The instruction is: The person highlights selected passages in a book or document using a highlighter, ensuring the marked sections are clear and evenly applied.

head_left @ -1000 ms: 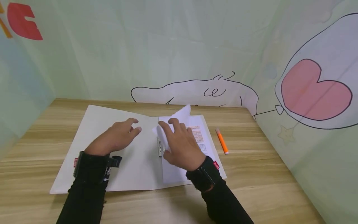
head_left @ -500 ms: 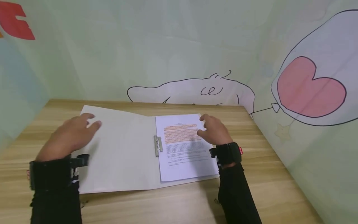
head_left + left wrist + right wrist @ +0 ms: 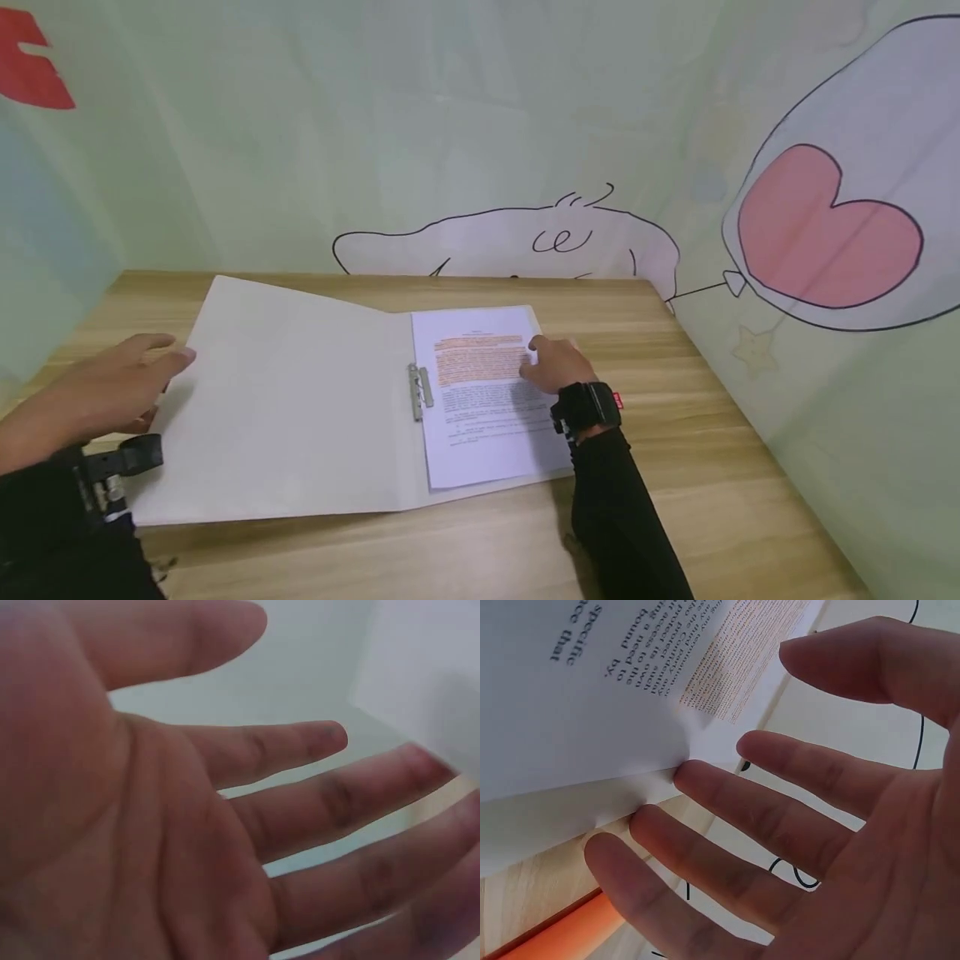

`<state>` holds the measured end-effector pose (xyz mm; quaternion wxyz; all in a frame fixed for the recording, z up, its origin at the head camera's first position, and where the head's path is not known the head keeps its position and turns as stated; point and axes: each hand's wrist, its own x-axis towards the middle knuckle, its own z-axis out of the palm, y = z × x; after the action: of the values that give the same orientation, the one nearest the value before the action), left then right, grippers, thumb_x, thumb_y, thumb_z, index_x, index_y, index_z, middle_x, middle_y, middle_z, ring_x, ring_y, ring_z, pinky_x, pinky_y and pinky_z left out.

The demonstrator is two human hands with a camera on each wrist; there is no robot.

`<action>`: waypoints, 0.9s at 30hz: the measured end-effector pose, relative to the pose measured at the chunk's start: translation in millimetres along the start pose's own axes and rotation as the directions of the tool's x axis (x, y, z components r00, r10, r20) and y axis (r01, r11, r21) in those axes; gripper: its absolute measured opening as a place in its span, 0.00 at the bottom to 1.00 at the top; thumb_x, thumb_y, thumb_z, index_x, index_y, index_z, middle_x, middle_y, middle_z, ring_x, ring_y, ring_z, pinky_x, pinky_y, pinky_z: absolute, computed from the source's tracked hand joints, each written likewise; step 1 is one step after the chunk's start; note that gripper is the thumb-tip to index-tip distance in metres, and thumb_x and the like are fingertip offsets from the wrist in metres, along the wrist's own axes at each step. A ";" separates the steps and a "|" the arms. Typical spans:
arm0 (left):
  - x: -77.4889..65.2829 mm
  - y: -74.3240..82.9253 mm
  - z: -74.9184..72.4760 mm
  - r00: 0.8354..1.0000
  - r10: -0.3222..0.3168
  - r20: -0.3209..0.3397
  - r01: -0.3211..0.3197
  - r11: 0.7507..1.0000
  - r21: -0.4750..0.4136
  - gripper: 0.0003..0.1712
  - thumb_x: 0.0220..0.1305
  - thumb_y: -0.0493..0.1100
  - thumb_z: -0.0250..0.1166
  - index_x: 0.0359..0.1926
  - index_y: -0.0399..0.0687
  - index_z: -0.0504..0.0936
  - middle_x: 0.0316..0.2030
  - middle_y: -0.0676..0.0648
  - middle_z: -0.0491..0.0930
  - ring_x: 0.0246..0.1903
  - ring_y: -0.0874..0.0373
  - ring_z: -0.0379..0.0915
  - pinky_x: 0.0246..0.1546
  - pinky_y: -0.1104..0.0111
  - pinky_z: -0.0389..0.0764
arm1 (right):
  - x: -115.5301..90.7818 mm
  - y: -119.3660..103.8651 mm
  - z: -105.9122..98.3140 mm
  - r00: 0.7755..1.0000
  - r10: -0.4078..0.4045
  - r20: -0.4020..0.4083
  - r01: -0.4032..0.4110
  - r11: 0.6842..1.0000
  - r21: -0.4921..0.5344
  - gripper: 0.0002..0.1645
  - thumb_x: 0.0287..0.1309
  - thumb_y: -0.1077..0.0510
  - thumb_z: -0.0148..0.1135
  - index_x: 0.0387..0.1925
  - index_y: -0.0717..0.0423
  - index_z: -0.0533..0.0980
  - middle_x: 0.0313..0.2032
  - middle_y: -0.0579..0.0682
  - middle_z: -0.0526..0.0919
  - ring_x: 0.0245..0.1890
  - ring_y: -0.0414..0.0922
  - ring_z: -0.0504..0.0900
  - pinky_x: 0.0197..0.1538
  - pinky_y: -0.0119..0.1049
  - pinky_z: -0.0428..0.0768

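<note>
A white folder (image 3: 292, 400) lies spread on the table, with a metal clip (image 3: 422, 392) at its middle fold. Printed sheets (image 3: 487, 417), partly highlighted in orange, lie on its right side. My left hand (image 3: 112, 387) is at the left edge of the cover, fingers extended; in the left wrist view the fingertips meet the cover's edge (image 3: 427, 682). At the right edge of the sheets is my right hand (image 3: 558, 365). Its straight fingers (image 3: 727, 795) touch the edges of the sheets and folder in the right wrist view, with the thumb held apart.
An orange highlighter (image 3: 562, 930) lies on the wooden table (image 3: 480, 550) beside the folder's right edge; my right hand and arm hide it in the head view. A printed cloth wall (image 3: 450, 125) stands behind the table and along both sides.
My right hand has let go of the lifted sheet, which now lies flat, and moved right to the sheets' edge. My left hand has moved left to the cover's outer edge.
</note>
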<state>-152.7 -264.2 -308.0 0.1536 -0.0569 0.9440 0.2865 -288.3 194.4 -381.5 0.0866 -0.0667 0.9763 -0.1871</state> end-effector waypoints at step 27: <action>-21.1 74.4 2.5 0.864 0.484 -0.137 -0.502 0.818 -0.281 0.32 0.81 0.48 0.41 0.78 0.67 0.40 0.73 0.34 0.57 0.57 0.50 0.78 0.49 0.67 0.85 | -0.6 -2.9 0.8 1.000 -0.015 0.003 0.014 1.000 0.013 0.29 0.65 0.54 0.59 0.65 0.60 0.71 0.50 0.61 0.83 0.40 0.54 0.77 0.45 0.47 0.76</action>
<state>-146.7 -200.6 -264.1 0.0354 0.1575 0.8743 0.4577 -287.4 191.6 -381.1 0.0870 -0.0734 0.9744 -0.1939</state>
